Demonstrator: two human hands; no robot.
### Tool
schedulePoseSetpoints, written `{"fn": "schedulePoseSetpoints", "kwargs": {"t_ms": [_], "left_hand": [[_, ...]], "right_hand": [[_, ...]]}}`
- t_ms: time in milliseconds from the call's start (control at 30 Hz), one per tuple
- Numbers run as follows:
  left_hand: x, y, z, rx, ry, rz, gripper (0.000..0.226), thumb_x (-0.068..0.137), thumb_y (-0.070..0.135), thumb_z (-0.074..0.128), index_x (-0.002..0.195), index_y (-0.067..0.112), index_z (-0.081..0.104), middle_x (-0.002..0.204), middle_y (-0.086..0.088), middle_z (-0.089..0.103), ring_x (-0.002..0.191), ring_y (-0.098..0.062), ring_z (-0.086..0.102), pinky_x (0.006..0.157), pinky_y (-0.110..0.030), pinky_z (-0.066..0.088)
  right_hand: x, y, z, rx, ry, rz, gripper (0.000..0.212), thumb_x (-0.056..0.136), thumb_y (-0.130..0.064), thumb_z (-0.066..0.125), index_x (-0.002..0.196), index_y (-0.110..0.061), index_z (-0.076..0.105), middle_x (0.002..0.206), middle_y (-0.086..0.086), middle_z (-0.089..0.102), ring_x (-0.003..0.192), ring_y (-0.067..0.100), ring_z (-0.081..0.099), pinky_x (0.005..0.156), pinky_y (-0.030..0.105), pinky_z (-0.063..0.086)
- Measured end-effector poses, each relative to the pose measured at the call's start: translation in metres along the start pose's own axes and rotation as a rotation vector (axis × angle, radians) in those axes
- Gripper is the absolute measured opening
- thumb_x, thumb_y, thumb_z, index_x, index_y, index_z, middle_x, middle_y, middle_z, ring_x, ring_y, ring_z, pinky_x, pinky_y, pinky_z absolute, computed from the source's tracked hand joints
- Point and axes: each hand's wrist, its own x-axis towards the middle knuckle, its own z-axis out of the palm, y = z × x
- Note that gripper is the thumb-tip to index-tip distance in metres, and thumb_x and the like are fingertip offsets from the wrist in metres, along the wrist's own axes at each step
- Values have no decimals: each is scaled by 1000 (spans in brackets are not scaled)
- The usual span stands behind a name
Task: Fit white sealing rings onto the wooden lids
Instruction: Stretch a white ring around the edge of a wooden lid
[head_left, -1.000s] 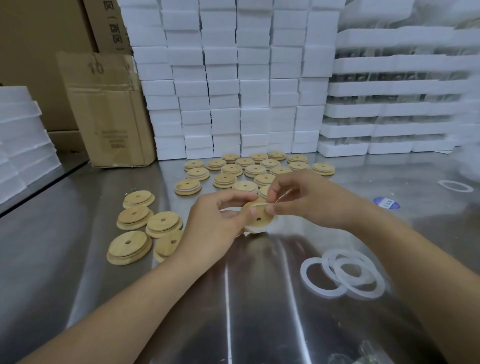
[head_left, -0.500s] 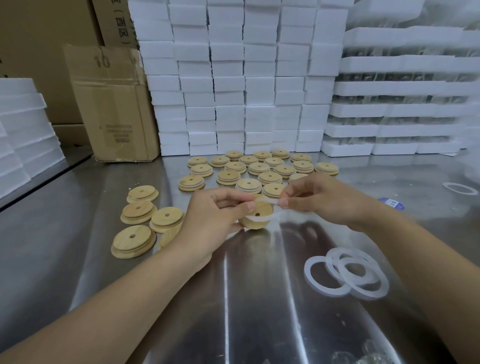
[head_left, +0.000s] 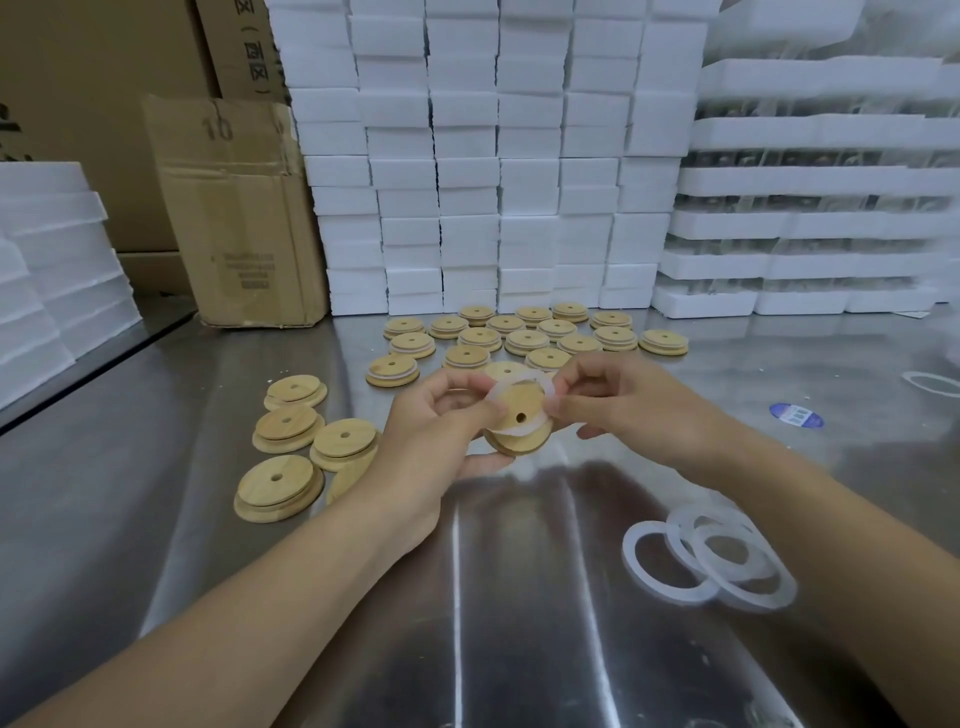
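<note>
My left hand (head_left: 441, 431) grips a round wooden lid (head_left: 519, 423) with a small hole, tilted above the steel table. A white sealing ring (head_left: 522, 387) loops over the lid's raised step. My right hand (head_left: 623, 400) pinches the ring's right side against the lid. Several bare wooden lids (head_left: 306, 441) lie to the left. Behind my hands, several lids with white rings (head_left: 524, 340) sit in rows. A few loose white rings (head_left: 711, 561) lie overlapped at the right near my forearm.
The steel table (head_left: 519, 597) is backed by stacked white foam blocks (head_left: 493, 182) and foam trays (head_left: 810, 223). A cardboard box (head_left: 234, 213) stands at the back left. One more ring (head_left: 932, 383) and a blue sticker (head_left: 796, 414) lie far right.
The lid has tipped up to face me. The ring, earlier stretched across the lid's top edge, now loops round its raised step. The camera has tilted a little.
</note>
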Motion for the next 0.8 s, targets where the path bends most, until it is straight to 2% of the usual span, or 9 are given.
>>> {"fn": "schedulePoseSetpoints", "kwargs": {"t_ms": [100, 167, 267, 400, 533, 633, 800], "left_hand": [[-1, -2, 1, 180, 1, 103, 10, 92, 11, 81, 99, 17, 77, 99, 1, 81, 96, -20, 79, 80, -39, 68], [-1, -2, 1, 244, 3, 155, 7, 92, 13, 82, 97, 17, 79, 98, 3, 81, 94, -22, 79, 85, -41, 67], [0, -2, 0, 254, 9, 160, 7, 92, 12, 82, 98, 14, 80, 98, 0, 82, 95, -23, 78, 89, -46, 66], [-1, -2, -1, 253, -2, 143, 10, 90, 11, 84, 98, 15, 79, 98, 1, 82, 92, -20, 79, 85, -43, 67], [0, -3, -1, 248, 5, 142, 10, 89, 10, 85, 95, 15, 78, 98, 0, 82, 91, -22, 79, 82, -40, 67], [0, -1, -1, 236, 2, 131, 10, 88, 13, 86, 96, 15, 79, 97, 0, 82, 93, -20, 79, 89, -47, 66], [0, -1, -1, 244, 4, 125, 9, 89, 12, 85, 94, 18, 80, 98, 0, 82, 94, -22, 80, 90, -52, 65]], "right_hand": [[0, -2, 4, -20, 50, -23, 5, 96, -17, 75, 96, -13, 71, 96, 12, 78, 87, 11, 71, 82, 34, 54], [0, -3, 5, -33, 68, -38, 4, 95, -15, 75, 95, -13, 72, 98, 15, 76, 86, 15, 67, 79, 35, 53], [-1, -5, 5, -36, 76, -43, 3, 94, -13, 76, 94, -12, 73, 99, 14, 76, 85, 18, 65, 80, 38, 54], [-1, -5, 5, -63, 85, -57, 4, 96, -15, 74, 92, -13, 74, 98, 8, 76, 85, 28, 65, 81, 44, 57], [-1, -4, 6, -73, 62, -93, 7, 97, -16, 75, 91, -13, 73, 97, 8, 75, 83, 16, 65, 77, 33, 53], [-1, -3, 6, -72, 61, -76, 6, 97, -15, 73, 91, -12, 73, 98, 10, 74, 84, 19, 64, 76, 37, 55], [-1, -3, 6, -42, 47, -45, 5, 98, -14, 72, 93, -13, 71, 101, 7, 74, 90, 21, 73, 84, 39, 64]]}}
